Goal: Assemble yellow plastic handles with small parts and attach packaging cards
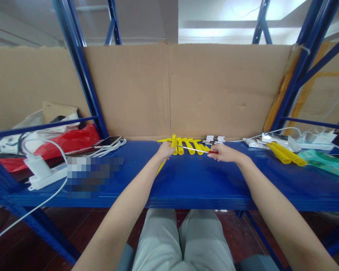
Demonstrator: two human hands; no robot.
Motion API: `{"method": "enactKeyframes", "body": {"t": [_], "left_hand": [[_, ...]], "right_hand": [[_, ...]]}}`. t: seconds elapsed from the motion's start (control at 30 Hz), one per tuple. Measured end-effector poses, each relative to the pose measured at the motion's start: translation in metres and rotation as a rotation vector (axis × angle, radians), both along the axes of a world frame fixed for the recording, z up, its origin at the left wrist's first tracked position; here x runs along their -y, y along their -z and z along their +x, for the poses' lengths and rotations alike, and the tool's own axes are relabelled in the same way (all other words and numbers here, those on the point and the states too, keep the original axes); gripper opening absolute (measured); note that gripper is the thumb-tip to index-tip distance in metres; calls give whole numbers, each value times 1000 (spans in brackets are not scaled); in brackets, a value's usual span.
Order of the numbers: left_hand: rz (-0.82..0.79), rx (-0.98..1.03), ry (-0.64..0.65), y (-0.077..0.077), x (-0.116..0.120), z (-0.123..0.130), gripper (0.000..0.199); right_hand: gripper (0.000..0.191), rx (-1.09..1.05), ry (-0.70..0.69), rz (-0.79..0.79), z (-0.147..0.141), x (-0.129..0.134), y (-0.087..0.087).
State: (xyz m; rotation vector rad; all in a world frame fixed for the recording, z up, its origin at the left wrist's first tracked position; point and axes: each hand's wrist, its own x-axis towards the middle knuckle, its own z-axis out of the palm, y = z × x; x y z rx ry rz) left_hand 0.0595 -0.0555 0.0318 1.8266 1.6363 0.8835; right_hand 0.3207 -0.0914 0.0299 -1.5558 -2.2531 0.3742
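Left hand pinches a yellow tubular plastic piece, likely light, stiff, best held mid-body; right hand grips a red-handled metal rod.

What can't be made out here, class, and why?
Head view, red-handled tool: handle partly covered by the right hand.
Head view, yellow piece: tip contact too small to tell.
Head view, pixelated patch: masks whatever lies behind.
Head view, black-and-white pieces: details too small.

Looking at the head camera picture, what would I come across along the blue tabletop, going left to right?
White power strip, flat dark device, left hand, thin red-handled tool, right hand, pair of yellow tubes, green packet.
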Motion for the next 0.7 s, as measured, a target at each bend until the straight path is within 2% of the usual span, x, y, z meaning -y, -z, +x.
{"method": "enactKeyframes", "body": {"t": [0.17,0.33,0.4,0.6,0.7], "left_hand": [[-2,0,-9,-2,3,1,14],[1,23,0,-3,6,2,20],[-10,38,-1,-3,6,2,20],[-8,56,-21,-2,2,0,16],[-3,48,-11,-2,3,0,15]], "right_hand": [[33,-19,-18,-78,0,2,-3],[32,-42,15,59,2,-3,2],[34,-74,40,68,2,-3,4],[35,-103,4,-82,-3,5,-3],[40,-73,0,-98,-4,8,-6]]}}
